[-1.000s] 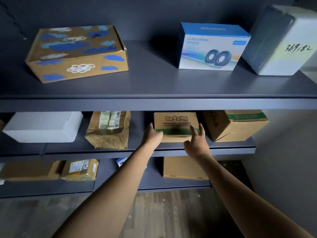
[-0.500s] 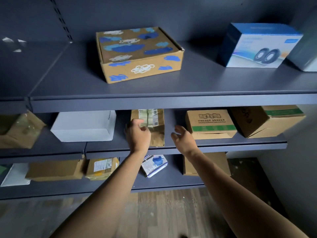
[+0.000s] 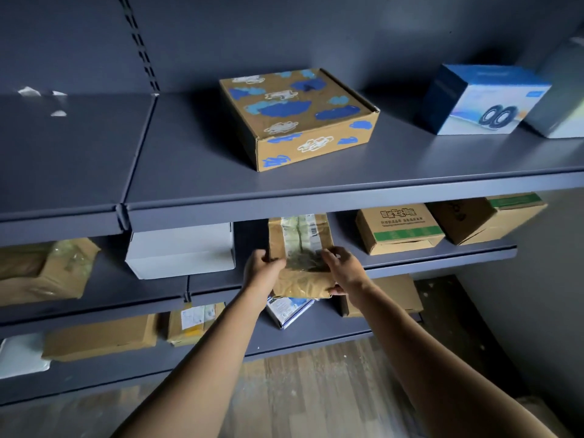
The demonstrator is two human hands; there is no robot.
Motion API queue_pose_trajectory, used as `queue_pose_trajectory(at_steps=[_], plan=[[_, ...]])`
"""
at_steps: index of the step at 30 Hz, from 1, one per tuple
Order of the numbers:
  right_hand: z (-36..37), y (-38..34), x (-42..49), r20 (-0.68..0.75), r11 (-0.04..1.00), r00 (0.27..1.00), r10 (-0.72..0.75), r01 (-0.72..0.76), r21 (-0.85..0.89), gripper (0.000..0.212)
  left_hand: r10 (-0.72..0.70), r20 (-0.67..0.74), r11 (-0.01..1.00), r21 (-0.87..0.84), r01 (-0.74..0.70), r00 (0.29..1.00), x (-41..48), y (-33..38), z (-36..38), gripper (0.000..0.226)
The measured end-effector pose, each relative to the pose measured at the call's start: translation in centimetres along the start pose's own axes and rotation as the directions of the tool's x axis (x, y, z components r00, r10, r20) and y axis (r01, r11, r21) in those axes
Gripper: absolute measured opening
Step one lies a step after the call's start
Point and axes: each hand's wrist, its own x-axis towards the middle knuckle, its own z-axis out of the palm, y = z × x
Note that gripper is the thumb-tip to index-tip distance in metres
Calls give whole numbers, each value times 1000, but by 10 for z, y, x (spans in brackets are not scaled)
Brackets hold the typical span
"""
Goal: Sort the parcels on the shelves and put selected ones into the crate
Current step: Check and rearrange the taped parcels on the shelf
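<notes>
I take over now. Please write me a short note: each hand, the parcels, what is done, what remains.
Left hand: grips the brown paper parcel at its left side.
Right hand: grips its right side.
Parcel: at the middle shelf, front end past the edge.
Done: parcel gripped.
Left: pull it out, put it into the crate if selected; crate not in view.

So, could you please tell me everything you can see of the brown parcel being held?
The brown paper parcel is crumpled, glossy with clear tape, and carries a white barcoded label on top. It reaches lengthwise into the middle shelf, near end jutting past the edge. The left grip and right grip hold its near sides.
</notes>
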Motion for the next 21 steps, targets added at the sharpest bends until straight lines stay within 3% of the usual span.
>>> queue_pose_trajectory(at_steps=[8,15,21], plan=[[-26,25,-44,-7,993,997,-77,76,-85,24,-49,156,998,-38,56,987,-76,-6,-13,42],[-60,70,-91,38,982,982,-185,184,40,21,-24,140,999,-44,30,990,-150,-24,3,31],[-97,76,-144,54,936,942,-330,320,144,19,99,-26,993,-66,-100,995,-207,-19,20,30]])
